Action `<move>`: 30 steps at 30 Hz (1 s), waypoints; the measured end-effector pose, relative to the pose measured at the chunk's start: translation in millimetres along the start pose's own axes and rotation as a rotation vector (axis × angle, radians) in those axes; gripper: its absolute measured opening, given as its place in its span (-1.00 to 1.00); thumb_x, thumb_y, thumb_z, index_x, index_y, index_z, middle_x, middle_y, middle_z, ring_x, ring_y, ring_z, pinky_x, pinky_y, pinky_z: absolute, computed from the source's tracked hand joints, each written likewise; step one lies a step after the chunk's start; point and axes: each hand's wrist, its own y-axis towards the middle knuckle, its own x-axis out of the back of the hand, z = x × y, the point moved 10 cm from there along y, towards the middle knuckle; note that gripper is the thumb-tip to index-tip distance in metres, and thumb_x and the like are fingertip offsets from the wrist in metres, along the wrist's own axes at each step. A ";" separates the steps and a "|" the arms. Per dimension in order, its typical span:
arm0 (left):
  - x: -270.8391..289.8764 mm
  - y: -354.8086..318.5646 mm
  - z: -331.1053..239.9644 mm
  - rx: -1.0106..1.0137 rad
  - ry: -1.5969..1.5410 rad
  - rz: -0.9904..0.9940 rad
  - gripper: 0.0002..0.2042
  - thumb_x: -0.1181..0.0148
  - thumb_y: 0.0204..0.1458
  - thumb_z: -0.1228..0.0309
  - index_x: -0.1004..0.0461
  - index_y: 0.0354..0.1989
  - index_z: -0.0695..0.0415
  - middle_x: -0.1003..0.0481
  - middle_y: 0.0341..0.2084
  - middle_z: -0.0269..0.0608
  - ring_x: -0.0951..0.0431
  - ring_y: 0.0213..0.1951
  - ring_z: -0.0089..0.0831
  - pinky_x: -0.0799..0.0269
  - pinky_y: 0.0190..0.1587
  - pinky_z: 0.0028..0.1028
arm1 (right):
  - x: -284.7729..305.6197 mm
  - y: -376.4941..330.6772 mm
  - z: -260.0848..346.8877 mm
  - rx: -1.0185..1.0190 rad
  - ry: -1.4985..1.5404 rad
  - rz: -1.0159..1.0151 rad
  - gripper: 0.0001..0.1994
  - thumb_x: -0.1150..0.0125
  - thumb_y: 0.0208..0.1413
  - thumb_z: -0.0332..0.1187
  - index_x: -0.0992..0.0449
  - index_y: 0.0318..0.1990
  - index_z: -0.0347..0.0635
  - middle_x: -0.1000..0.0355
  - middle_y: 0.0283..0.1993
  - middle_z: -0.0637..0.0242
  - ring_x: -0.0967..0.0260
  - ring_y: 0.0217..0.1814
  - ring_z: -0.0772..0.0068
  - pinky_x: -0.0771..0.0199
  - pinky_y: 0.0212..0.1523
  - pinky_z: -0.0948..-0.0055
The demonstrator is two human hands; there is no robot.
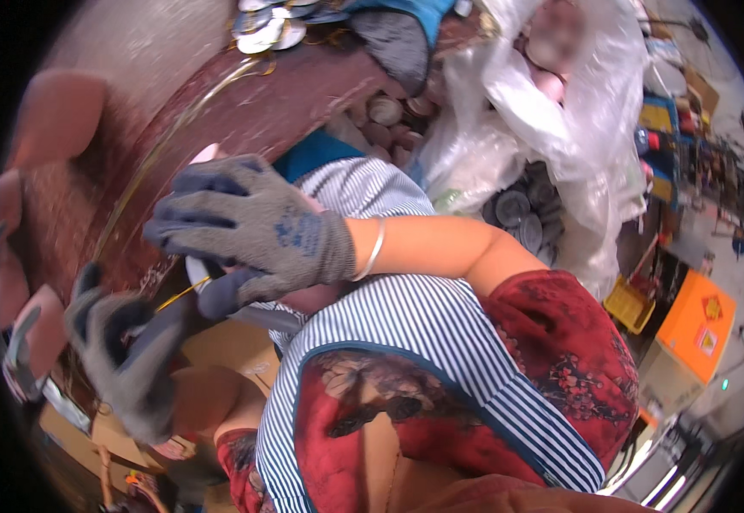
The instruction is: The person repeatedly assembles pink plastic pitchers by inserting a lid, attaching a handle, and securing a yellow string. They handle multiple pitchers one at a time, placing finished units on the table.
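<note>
My right hand (252, 224), in a grey knit glove with blue-grey coated fingers, reaches across from the right over the striped apron (406, 316). Its fingers curl round a pale-rimmed round piece (271, 318), most of which the glove hides. From this piece a thin yellow cord (184, 294) runs out toward the left. Lower left, my left hand (128, 355) wears a matching glove and is smeared by motion. Its fingers are bent and spread with a gap between them, near the cord's end; I cannot make out whether they touch it.
Silvery discs with gold cords (269, 30) lie on the dark red table (278, 103). Beyond my right arm are loose pinkish discs (385, 111), clear plastic bags (543, 120) and black discs (517, 209). A yellow basket (628, 305) and an orange-sided box (693, 325) stand far right.
</note>
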 end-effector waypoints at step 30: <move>-124.9 31.6 -13.4 0.248 -0.467 -0.350 -0.67 -0.20 -0.01 0.45 -0.61 -0.02 0.08 -0.41 0.15 0.00 -0.38 0.22 -0.13 -0.24 0.29 -0.24 | 200.4 -651.7 -226.7 -1.461 -0.709 -0.221 -0.24 -0.03 0.14 0.25 -0.35 0.30 -0.18 -0.11 0.40 -0.27 0.09 0.52 -0.13 0.17 0.49 0.07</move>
